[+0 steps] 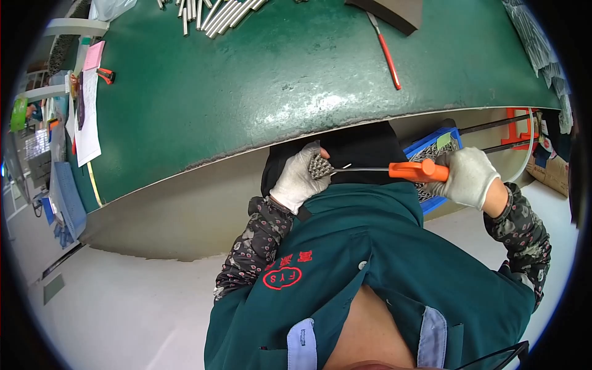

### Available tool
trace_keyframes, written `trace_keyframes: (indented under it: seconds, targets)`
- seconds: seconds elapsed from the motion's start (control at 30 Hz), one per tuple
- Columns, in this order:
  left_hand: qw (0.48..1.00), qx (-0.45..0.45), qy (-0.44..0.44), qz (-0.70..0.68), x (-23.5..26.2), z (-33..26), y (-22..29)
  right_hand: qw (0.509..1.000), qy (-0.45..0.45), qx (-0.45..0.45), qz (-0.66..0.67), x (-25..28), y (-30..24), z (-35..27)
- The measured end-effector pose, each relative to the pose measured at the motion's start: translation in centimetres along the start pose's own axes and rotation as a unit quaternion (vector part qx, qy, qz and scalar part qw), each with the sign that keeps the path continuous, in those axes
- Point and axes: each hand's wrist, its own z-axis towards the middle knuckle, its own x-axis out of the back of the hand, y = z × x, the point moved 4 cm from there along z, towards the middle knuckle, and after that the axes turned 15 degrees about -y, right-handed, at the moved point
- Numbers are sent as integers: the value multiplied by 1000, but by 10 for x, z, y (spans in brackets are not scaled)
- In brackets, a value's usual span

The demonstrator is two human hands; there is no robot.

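My left hand (298, 179), in a white glove, is closed around a bundle of small metal pieces (319, 166), their ends facing the tool. My right hand (472, 177), also gloved, grips an orange air blow gun (414, 171) by its handle. The gun's thin metal nozzle points left and reaches the edge of the bundle; whether it touches cannot be made out. Both hands are over my lap, just below the table's near edge. A blue crate (436, 203) holding many thin metal pieces sits beside my right hand, partly hidden by it.
Loose metal rods (229, 17) lie on the green table (246, 80) at its far side. Farther right are a red-handled tool (388, 60) and a dark block (394, 12). Papers (90, 123) and an orange-black cutter (106, 76) lie at left; clear plastic bags (535, 38) at right.
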Motion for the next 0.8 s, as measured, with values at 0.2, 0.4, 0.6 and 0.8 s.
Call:
trace_keyframes:
  seconds: [0.2, 0.4, 0.6, 0.8]
  targets:
    - [998, -19, 1, -55, -5, -2, -2, 999, 26, 27, 22, -1, -4, 4]
    - [999, -17, 13, -27, -1, 1, 0, 999, 31, 4, 16, 6, -6, 8]
    - [999, -9, 23, -35, -4, -5, 5, 999, 36, 28, 21, -2, -9, 6]
    - [998, -13, 3, -67, 1, -1, -9, 999, 18, 8, 45, -8, 9, 2]
